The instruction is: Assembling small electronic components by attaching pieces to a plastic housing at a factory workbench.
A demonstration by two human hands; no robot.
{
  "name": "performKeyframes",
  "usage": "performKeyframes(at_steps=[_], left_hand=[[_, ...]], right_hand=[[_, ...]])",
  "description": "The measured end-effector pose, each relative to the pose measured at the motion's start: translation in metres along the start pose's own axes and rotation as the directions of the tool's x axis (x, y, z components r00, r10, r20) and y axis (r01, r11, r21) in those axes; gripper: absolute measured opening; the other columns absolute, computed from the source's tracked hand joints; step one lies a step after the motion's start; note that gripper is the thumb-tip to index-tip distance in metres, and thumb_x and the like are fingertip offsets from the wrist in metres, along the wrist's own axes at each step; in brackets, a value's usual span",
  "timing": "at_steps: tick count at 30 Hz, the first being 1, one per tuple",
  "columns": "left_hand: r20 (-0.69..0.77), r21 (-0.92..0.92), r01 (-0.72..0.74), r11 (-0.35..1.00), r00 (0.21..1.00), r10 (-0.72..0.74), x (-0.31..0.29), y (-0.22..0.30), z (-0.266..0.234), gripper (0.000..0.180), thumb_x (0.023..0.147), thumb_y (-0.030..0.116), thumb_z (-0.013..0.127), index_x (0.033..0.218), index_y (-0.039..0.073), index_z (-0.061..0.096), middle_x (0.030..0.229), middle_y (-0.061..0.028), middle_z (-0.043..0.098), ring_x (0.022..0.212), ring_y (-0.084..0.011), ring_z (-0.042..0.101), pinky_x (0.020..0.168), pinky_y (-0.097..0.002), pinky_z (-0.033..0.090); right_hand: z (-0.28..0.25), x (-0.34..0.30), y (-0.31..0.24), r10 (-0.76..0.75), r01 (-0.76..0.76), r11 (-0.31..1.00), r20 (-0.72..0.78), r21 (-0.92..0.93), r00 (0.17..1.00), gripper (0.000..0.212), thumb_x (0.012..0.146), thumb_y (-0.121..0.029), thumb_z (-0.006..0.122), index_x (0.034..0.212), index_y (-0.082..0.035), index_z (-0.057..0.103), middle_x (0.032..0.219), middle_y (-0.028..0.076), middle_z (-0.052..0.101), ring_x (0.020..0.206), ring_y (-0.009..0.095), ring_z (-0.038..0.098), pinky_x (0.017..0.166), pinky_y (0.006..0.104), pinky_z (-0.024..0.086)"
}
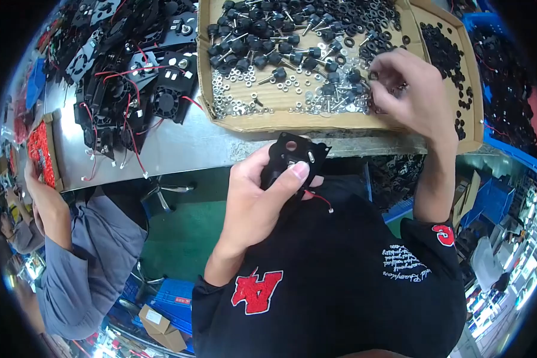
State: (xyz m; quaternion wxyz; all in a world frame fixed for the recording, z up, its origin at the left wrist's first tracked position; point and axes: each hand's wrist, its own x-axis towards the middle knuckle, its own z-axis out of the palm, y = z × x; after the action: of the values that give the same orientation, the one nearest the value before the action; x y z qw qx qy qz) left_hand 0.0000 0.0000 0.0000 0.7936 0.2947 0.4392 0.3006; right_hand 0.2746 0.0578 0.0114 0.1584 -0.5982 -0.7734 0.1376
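My left hand [258, 194] grips a black fan assembly [290, 156] in front of the bench edge. A metal post sticks up from it, and a red wire with a white plug [330, 209] hangs out below. My right hand [409, 89] is over the right part of a shallow cardboard tray [280, 119], its fingers curled in among small parts. What its fingertips pinch, if anything, I cannot make out. Close to them lie black knobs with metal shafts [334, 74], clear washers [355, 106] and black rubber rings [341, 59].
Metal nuts [235, 77] are scattered in the tray's left part; small black pieces [444, 53] fill its right compartment. Several fan assemblies [167, 101] with red wires lie on the metal bench [185, 149]. A person in a grey shirt [95, 256] sits at the left, beside a box of red parts [40, 155].
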Motion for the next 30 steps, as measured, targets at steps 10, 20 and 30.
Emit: performKeyframes(at_steps=[10,20,30], left_hand=[[-0.096,0.076,-0.073,0.994,0.992,0.080,0.002,-0.009,0.023,0.026,0.094,0.012,0.063,0.114,-0.005,0.059,0.095,-0.0078,0.067,0.085,-0.0120,0.067,0.070,-0.0240,0.056],[-0.015,0.017,-0.075,0.997,0.997,0.075,-0.003,-0.014,0.032,0.027,0.094,0.011,0.061,0.116,-0.005,0.057,0.096,-0.0068,0.066,0.085,-0.0094,0.063,0.073,-0.0237,0.055],[0.037,-0.003,0.027,1.000,0.999,-0.027,-0.001,-0.014,0.028,0.033,0.092,0.002,0.057,0.123,-0.006,0.053,0.108,-0.0114,0.064,0.097,-0.0203,0.067,0.079,-0.0302,0.057]], right_hand=[[0.014,-0.031,-0.069,-0.298,0.330,0.852,-0.143,0.407,0.944,0.025,0.065,0.004,0.073,0.089,-0.001,0.068,0.079,0.009,0.067,0.067,0.020,0.067,0.059,0.0290,0.053],[0.014,-0.044,-0.062,-0.224,0.264,0.846,-0.141,0.463,0.964,0.026,0.068,0.000,0.074,0.093,-0.004,0.069,0.080,0.008,0.059,0.068,0.022,0.062,0.060,0.0303,0.049],[0.005,-0.053,-0.040,-0.119,0.159,0.871,-0.114,0.464,0.986,0.025,0.072,-0.008,0.074,0.096,-0.002,0.069,0.083,0.009,0.063,0.074,0.021,0.062,0.064,0.0298,0.050]])
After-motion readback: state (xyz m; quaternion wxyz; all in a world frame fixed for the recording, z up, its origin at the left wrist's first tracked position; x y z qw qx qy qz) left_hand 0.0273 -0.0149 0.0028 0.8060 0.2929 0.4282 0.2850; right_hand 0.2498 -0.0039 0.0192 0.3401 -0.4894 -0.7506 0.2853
